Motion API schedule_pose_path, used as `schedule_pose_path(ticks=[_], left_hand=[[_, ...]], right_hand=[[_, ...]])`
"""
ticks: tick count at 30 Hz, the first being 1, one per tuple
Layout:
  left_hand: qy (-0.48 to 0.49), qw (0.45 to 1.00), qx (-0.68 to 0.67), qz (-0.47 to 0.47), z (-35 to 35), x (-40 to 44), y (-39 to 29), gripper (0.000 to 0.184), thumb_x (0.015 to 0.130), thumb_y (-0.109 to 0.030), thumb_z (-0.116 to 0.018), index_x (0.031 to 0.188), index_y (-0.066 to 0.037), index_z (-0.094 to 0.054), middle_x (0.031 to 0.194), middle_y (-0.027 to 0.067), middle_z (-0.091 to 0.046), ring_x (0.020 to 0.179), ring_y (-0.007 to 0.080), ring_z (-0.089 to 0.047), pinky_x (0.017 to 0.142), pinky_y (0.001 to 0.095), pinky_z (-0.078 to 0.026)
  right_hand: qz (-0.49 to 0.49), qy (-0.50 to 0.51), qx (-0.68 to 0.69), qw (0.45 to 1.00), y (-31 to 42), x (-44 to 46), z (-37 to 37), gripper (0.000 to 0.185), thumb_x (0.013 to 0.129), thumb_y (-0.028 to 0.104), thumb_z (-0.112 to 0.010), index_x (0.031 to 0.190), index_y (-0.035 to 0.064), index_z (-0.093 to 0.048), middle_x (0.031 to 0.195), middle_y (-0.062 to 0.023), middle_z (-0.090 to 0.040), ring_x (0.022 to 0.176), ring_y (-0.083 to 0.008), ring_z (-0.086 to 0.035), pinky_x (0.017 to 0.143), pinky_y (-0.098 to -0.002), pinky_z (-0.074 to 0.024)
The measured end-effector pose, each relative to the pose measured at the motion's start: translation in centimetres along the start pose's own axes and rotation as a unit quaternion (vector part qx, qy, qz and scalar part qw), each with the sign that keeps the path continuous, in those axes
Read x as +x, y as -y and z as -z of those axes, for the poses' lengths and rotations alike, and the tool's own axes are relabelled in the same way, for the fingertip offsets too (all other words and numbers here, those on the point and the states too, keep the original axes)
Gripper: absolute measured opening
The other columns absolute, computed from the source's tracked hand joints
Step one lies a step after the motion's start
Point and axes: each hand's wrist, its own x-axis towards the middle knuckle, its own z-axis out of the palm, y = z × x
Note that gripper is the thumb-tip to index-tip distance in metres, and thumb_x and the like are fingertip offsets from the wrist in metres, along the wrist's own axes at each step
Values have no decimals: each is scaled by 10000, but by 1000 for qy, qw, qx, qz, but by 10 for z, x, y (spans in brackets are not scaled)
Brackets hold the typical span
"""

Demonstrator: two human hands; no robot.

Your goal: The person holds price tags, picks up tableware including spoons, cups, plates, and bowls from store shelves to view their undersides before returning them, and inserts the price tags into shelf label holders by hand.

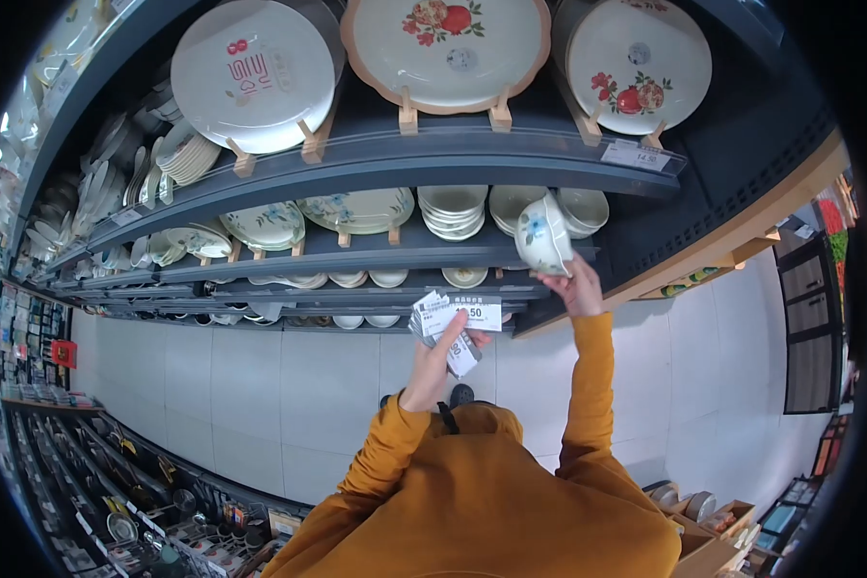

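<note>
My right hand (pixel 580 287) grips a white bowl (pixel 543 237) by its lower edge. Blue flowers and green leaves decorate the bowl, which is tilted on its side in front of the shelf. In my left hand (pixel 440 358) is a fanned stack of printed price tags (pixel 437 316), pinched under the thumb. One tag on top shows a price ending in 50. Behind the held bowl, more bowls (pixel 585 208) stand on the shelf, partly hidden by it. A stack of bowls (pixel 452 206) sits to the left of them.
On the upper shelf, large plates (pixel 253 77) lean on wooden stands, with a price label (pixel 637 155) on the shelf edge. Floral plates (pixel 358 209) stand on the shelf below. Behind me, kitchen tools hang on a rack (pixel 116 482). Pale tiles cover the floor (pixel 231 376).
</note>
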Motion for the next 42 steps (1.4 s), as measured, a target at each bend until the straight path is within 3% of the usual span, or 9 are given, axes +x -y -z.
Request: schedule_pose_path(ticks=[4, 7, 12, 13, 17, 21, 25, 36, 42], left_hand=[[124, 990, 54, -37, -7, 15, -17, 459, 956, -233, -484, 1314, 50, -437, 870, 87, -655, 720, 113, -587, 652, 227, -467], [166, 985, 51, -23, -11, 20, -29, 474, 954, -219, -480, 1337, 50, -408, 874, 81, -650, 715, 110, -585, 655, 227, -467], [189, 980, 70, -4, -18, 18, -33, 413, 955, -205, -486, 1287, 39, -471, 861, 89, -664, 700, 108, -601, 644, 230, -472], [178, 982, 53, 11, -19, 20, -32, 399, 953, -207, -489, 1267, 39, -486, 854, 97, -665, 699, 115, -606, 643, 233, -476], [154, 981, -95, 70, -14, 21, -23, 264, 945, -224, -502, 1057, 9, -552, 761, 133, -648, 613, 166, -613, 581, 273, -499], [113, 979, -149, 86, -11, 17, -13, 230, 948, -227, -497, 987, -8, -553, 691, 134, -633, 570, 189, -609, 536, 287, -499], [97, 987, -112, 67, -18, 14, -13, 242, 948, -210, -493, 1020, 13, -554, 727, 144, -647, 585, 190, -621, 541, 278, -500], [252, 966, 23, 52, -17, 28, -55, 290, 915, -186, -539, 979, 87, -611, 1097, 206, -629, 697, 167, -652, 625, 286, -546], [328, 917, 143, 177, 21, 55, -69, 278, 889, -181, -601, 1023, 63, -611, 929, 145, -660, 629, 165, -642, 546, 272, -507]], right_hand=[[-157, 153, 223, 950, -60, -40, 18, 299, 956, 198, -436, 1139, -19, -527, 632, -12, -531, 841, -277, -655, 817, -378, -549], [-226, 200, 302, 904, -76, -67, 2, 267, 944, 232, -475, 1101, 29, -550, 616, 11, -519, 764, -231, -633, 771, -377, -544], [-254, 336, 178, 889, -66, -77, -6, 241, 938, 269, -505, 1048, 63, -564, 567, 59, -433, 561, -100, -494, 609, -280, -478], [-247, 349, 145, 892, -66, -79, -5, 284, 949, 308, -482, 1063, 54, -541, 554, 75, -385, 454, -56, -385, 494, -234, -405], [-411, 341, 295, 792, -43, -81, -20, 458, 958, 409, -390, 1086, -27, -450, 487, 53, -365, 316, -70, -289, 326, -204, -288], [-365, 479, 456, 655, -52, -74, -29, 511, 953, 451, -376, 1116, -32, -408, 485, 29, -385, 319, -76, -363, 330, -218, -332], [-362, 520, 500, 590, -56, -64, -34, 537, 955, 453, -367, 1164, -41, -386, 491, 26, -400, 320, -81, -381, 334, -232, -346], [-461, 555, 402, 564, -49, -77, -22, 626, 963, 455, -350, 1309, -64, -300, 503, 16, -441, 326, -101, -441, 353, -275, -397], [-539, 558, 353, 523, -35, -87, -22, 588, 990, 374, -346, 1415, -5, -195, 494, 35, -439, 327, -114, -468, 379, -281, -442]])
